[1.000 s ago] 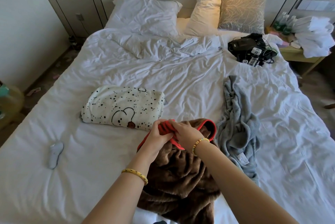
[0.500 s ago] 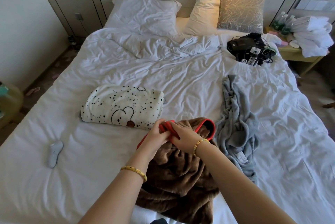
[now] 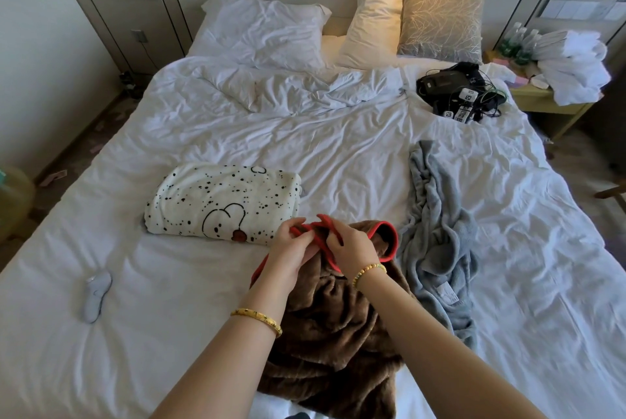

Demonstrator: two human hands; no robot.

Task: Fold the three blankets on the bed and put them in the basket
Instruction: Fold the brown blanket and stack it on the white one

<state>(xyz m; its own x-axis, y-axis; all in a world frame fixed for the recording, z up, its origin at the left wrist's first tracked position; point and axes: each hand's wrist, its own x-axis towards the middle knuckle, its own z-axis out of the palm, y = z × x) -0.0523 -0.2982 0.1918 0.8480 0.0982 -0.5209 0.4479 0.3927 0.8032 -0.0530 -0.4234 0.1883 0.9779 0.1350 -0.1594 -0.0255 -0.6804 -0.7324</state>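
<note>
The brown blanket [image 3: 333, 323] looks plush and slightly glossy, the grey blanket [image 3: 437, 235] matt fleece, the bed [image 3: 169, 334] sheet smooth crumpled cloth.

The brown blanket [image 3: 333, 334] is partly hidden under both arms, and its near end is cut off below.

Near the bed's [image 3: 118, 367] near edge, a crumpled brown blanket [image 3: 335, 327] with red trim lies in the middle. The left hand [image 3: 291, 249] and right hand [image 3: 352, 247] meet at its far end, both pinching the red trim. Just far-left of the hands sits a folded spotted blanket [image 3: 220, 201]. A rumpled grey blanket [image 3: 437, 239] lies just right of the brown one. Pillows [image 3: 261, 29] lie at the far end, dark cables and devices [image 3: 457, 90] far right, a small pale object [image 3: 96, 293] near left.
</note>
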